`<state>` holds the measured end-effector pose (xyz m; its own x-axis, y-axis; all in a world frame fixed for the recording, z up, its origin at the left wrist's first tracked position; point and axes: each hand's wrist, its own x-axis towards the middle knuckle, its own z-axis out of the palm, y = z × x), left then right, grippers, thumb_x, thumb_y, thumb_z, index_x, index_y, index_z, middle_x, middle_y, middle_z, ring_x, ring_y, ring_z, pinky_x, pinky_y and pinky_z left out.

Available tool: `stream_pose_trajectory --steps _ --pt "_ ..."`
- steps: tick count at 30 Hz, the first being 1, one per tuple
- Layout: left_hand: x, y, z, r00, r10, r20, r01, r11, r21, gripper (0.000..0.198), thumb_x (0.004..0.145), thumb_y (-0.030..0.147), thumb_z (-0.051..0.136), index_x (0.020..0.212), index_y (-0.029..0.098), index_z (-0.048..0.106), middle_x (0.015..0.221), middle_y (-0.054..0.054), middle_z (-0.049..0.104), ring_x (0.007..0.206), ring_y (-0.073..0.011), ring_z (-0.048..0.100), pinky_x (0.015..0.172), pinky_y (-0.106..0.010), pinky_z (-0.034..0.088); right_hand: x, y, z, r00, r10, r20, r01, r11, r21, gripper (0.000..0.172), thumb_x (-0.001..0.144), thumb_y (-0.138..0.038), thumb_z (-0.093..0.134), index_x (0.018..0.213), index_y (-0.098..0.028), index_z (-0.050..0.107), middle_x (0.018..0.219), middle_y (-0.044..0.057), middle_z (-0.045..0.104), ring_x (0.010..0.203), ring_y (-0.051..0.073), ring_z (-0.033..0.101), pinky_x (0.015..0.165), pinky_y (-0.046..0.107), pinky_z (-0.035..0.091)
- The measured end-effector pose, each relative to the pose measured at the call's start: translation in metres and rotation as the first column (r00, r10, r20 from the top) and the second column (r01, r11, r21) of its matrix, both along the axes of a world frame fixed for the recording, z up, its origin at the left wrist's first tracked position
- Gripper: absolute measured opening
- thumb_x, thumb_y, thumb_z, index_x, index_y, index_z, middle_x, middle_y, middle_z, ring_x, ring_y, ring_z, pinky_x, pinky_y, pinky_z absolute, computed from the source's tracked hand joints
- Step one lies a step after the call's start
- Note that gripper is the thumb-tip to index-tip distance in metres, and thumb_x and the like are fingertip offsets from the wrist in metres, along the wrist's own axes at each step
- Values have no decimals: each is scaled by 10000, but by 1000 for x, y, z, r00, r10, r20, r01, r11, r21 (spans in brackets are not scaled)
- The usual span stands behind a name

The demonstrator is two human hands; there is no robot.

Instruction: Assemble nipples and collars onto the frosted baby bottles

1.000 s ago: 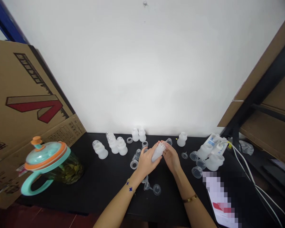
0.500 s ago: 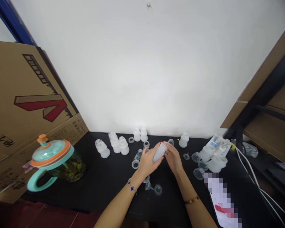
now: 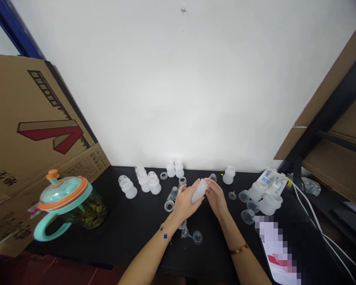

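Note:
My left hand is wrapped round a white translucent bottle, which is tilted with its neck toward the upper right. The fingers of my right hand are closed at the neck of that same bottle. Around my hands on the black table lie white rings, clear domed caps and a clear nipple-like piece beside a round clear part. A flat clear disc with a small stem is right of my right hand.
Capped bottles stand left, two white bottles at the wall, another right. More bottles, clear caps, white cables and a phone lie right. A teal-lidded jug and cardboard box are left.
The fingers of my right hand have shifted slightly at the bottle's neck. My left hand keeps its hold, and the whole view has moved very slightly.

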<state>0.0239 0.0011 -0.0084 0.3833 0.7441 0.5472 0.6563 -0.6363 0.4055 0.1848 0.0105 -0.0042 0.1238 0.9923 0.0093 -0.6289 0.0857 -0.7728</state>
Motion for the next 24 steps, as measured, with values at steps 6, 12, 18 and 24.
stream_pose_trajectory --steps 6,12,18,24 --pt "0 1 -1 1000 -11 -10 11 1000 -7 698 944 382 601 1566 285 299 1197 -64 731 1035 -239 707 1125 -489 421 0 0 -1 1000 0 9 0 1000 14 283 662 -398 886 842 -226 752 904 32 757 899 230 695 845 351 540" --pt "2 -1 2 1000 -20 -20 21 1000 3 698 951 359 593 1574 285 289 1224 -59 721 1036 -239 706 1109 -472 434 0 1 -1 1000 15 0 -15 1000 28 283 686 -412 879 838 -223 734 909 35 762 869 220 697 821 341 543" --pt "1 -2 3 1000 -24 -21 24 1000 9 693 943 356 604 1567 300 308 1167 -38 737 990 -233 710 1096 -467 444 0 0 -1 1000 9 8 -9 1000 30 279 699 -426 870 829 -229 723 913 36 762 884 228 701 829 344 546" --pt "1 -1 2 1000 -26 -17 25 1000 -8 685 956 365 583 1573 291 295 1219 -54 724 1035 -242 702 1110 -471 425 -1 1 -2 1000 11 -10 -10 1000 27 269 693 -406 882 809 -229 716 872 16 740 821 193 678 770 304 542"
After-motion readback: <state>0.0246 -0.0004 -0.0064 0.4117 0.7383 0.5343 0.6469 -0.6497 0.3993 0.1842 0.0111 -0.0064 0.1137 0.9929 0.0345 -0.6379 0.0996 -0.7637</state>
